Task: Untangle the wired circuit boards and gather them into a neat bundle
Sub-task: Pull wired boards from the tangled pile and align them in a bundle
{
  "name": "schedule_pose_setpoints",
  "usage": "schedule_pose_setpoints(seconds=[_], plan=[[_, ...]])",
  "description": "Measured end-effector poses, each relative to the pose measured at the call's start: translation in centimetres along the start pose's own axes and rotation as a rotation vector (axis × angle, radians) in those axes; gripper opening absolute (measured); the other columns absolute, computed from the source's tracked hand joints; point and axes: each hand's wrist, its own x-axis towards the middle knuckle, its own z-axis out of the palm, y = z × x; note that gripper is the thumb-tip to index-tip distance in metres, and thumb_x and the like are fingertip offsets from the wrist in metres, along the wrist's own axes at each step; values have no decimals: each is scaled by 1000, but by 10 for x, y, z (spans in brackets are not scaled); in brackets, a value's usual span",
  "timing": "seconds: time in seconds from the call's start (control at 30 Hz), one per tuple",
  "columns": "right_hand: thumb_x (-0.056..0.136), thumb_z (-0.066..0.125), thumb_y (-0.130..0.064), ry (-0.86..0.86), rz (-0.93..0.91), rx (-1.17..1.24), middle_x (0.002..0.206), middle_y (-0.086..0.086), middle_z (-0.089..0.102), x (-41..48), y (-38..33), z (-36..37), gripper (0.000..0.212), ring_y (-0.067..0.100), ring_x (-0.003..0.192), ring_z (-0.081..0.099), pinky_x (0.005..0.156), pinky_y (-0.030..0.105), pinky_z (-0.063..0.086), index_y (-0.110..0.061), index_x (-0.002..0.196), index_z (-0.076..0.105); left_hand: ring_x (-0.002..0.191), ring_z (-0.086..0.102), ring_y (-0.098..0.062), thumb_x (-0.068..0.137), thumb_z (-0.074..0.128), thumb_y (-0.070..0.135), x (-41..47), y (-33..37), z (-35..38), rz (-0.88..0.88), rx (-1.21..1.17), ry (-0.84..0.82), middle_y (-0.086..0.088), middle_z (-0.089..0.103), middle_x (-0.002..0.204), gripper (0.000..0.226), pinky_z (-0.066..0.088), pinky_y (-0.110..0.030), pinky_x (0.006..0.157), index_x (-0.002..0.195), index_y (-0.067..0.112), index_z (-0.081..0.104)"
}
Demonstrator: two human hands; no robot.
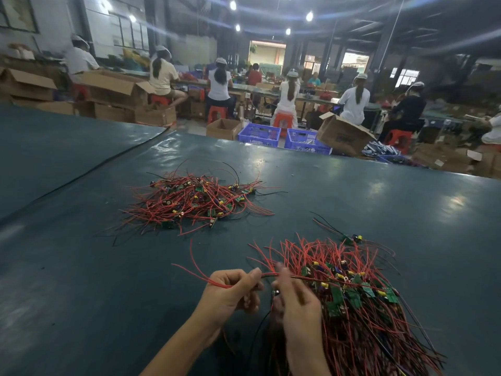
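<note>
Gathered bundle of wired circuit boards (352, 297) lies on the table at near right, just beside the hands. Its long axis runs from far-left to near-right: green boards sit in a band across the middle, red lead tips fan away toward the far side, and long red and black leads trail to the bottom-right edge. Left hand (233, 290) pinches a red wire (195, 272) between thumb and curled fingers. The wire lies roughly left-right, its free end pointing left and the other end going into the bundle. Right hand (295, 297) is motion-blurred, its fingers up by the same wire, so can't tell if it grips anything. Single loose board (351, 238) sits just beyond the bundle. Tangled pile (195, 202) of boards and red wires is farther out at centre, well apart, with no clear direction. The table (81, 267) has a dark teal, shiny top, and a black line (108, 164) crosses it diagonally at left. Beyond are blue crates (259, 134), open cardboard boxes (344, 135) and capped workers (288, 96) seated on red stools at long benches, under bright ceiling lamps.
</note>
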Motion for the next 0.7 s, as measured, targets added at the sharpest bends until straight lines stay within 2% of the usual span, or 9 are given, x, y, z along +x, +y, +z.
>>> schedule_pose_setpoints(seconds=[0.07, 0.13, 0.2, 0.27, 0.33, 0.4, 0.47, 0.6, 0.7], plan=[[81, 65, -30, -78, -112, -124, 55, 1, 56, -6, 5, 10, 28, 9, 54, 51, 51, 23, 44, -6, 68, 74, 45, 53, -15, 74, 71, 42, 0, -1, 0, 23, 32, -8, -6, 58, 50, 35, 45, -23, 50, 53, 15, 66], [88, 63, -20, -97, -164, -162, 61, 4, 63, -8, 8, 12, 26, 14, 61, 59, 60, 31, 50, -8, 69, 75, 46, 55, -17, 73, 74, 40, 0, -1, 1, 31, 84, -19, -7, 58, 50, 36, 46, -25, 51, 50, 16, 63], [93, 59, -16, -71, -144, -161, 68, 6, 71, -6, 9, 9, 28, 16, 67, 66, 65, 30, 54, -12, 71, 77, 46, 56, -17, 71, 75, 38, 0, 1, 1, 36, 127, -29, -7, 59, 50, 33, 46, -25, 51, 49, 15, 63], [95, 58, -19, 7, -75, -140, 61, 3, 66, -3, 7, 5, 30, 13, 57, 59, 56, 28, 50, -16, 73, 78, 44, 54, -16, 69, 74, 37, -1, 3, 3, 40, 142, -43, -8, 59, 49, 31, 44, -23, 49, 51, 14, 64], [97, 56, -21, 107, -17, -34, 50, -3, 48, 1, 0, -1, 31, 6, 43, 39, 41, 21, 35, -21, 75, 78, 42, 53, -16, 72, 77, 33, -2, 5, 3, 37, 144, -77, -9, 59, 49, 31, 42, -22, 48, 52, 13, 64], [98, 55, -21, 189, 29, 96, 49, -7, 40, 7, -8, -10, 32, 3, 39, 30, 35, 17, 27, -16, 74, 77, 41, 53, -16, 77, 79, 28, -3, 7, 1, 37, 161, -114, -10, 60, 49, 32, 42, -22, 46, 52, 14, 64], [98, 55, -19, 244, 43, 207, 51, -6, 41, 12, -13, -17, 32, 3, 38, 29, 33, 16, 24, -11, 75, 76, 40, 53, -16, 76, 73, 28, -3, 11, -2, 37, 181, -147, -10, 61, 49, 28, 42, -21, 46, 52, 14, 66], [100, 51, -18, 274, 2, 323, 50, -6, 44, 13, -14, -19, 30, 3, 37, 31, 34, 16, 24, -8, 81, 72, 40, 54, -17, 69, 75, 40, -3, 12, -5, 27, 176, -175, -10, 61, 49, 30, 42, -21, 46, 54, 14, 68], [101, 48, -21, 277, -86, 294, 52, -7, 48, 11, -14, -17, 30, 3, 38, 34, 34, 17, 27, -11, 84, 71, 43, 54, -17, 68, 81, 44, -1, 10, -5, 6, 100, -86, -14, 62, 56, 40, 43, -22, 45, 51, 12, 65]])
